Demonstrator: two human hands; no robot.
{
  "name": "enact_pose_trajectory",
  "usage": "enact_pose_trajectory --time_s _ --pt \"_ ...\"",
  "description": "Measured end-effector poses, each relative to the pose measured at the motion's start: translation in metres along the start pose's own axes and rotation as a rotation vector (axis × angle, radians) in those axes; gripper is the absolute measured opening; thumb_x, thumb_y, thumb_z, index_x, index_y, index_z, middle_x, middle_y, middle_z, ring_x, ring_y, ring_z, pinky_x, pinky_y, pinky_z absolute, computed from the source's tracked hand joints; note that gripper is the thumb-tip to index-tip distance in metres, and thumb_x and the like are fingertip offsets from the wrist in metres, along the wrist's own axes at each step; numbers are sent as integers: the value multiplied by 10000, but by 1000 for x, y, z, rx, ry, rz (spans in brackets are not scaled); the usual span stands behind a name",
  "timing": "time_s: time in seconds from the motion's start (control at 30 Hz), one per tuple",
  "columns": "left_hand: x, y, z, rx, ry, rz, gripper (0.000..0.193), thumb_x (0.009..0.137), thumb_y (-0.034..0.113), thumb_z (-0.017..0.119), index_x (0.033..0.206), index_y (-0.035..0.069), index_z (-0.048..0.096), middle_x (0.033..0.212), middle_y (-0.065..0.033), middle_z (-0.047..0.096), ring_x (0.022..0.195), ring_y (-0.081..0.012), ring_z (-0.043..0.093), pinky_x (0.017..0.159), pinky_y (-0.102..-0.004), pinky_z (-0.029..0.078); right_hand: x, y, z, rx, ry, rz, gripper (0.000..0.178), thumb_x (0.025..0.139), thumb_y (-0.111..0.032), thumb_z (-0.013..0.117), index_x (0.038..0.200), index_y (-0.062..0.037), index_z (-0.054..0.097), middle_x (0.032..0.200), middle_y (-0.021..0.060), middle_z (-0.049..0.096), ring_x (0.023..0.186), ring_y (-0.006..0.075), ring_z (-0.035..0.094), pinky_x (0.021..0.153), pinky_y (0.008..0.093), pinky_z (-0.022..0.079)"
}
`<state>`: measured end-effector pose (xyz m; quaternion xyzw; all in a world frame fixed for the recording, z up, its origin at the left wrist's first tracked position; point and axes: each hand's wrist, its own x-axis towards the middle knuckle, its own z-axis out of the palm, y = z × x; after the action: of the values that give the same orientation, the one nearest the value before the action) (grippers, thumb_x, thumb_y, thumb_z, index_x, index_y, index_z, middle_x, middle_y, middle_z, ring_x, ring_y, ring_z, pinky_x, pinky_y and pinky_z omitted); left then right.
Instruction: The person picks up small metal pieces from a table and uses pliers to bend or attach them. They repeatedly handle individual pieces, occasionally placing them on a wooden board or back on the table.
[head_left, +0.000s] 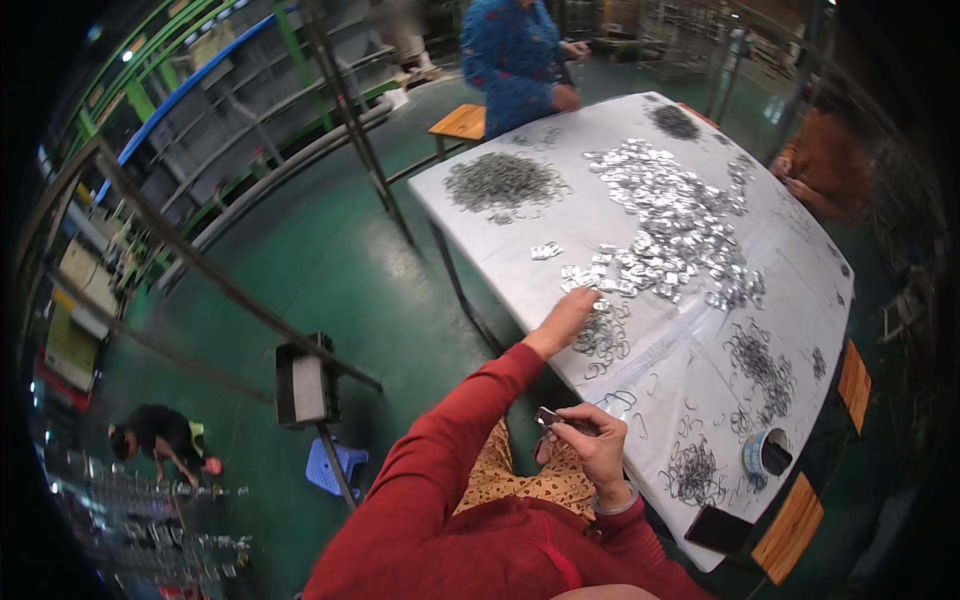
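Note:
My left hand (568, 318) reaches out over the near edge of a white-covered table (700, 350), fingers down on a small cluster of wire rings (603, 335). My right hand (590, 443) stays close to my lap and pinches a small shiny metal clip (547, 417) between thumb and fingers. A wide heap of shiny metal pieces (670, 225) lies beyond my left hand. Dark piles of wire rings (503, 182) sit farther back and to the right (762, 365). Both my sleeves are red.
A roll of tape (765, 452) and a dark phone (722, 528) lie near the table's right corner. One person in blue (515, 60) stands at the far end, another in orange (830, 165) on the right. A lamp stand (303, 385) and blue stool (335, 465) stand left.

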<state>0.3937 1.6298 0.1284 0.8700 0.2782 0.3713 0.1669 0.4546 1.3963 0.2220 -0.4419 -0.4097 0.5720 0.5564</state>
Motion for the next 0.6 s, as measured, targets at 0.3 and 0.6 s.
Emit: enact_pose_trajectory --time_s 0.3,0.6 --pt "-43 119 -115 -661 258 -541 102 803 11 626 885 -49 611 743 -74 648 644 -127 620 613 -239 494 4 -13 -5 72 83 4 215 781 22 661 995 26 641 840 64 662 707 91 618 651 211 506" --pt "-88 174 -141 -116 157 -134 200 654 -14 707 811 42 595 978 -87 580 930 -252 545 735 -341 466 8 -12 3 88 170 -109 178 783 43 641 961 40 636 818 80 659 675 125 631 593 230 524"
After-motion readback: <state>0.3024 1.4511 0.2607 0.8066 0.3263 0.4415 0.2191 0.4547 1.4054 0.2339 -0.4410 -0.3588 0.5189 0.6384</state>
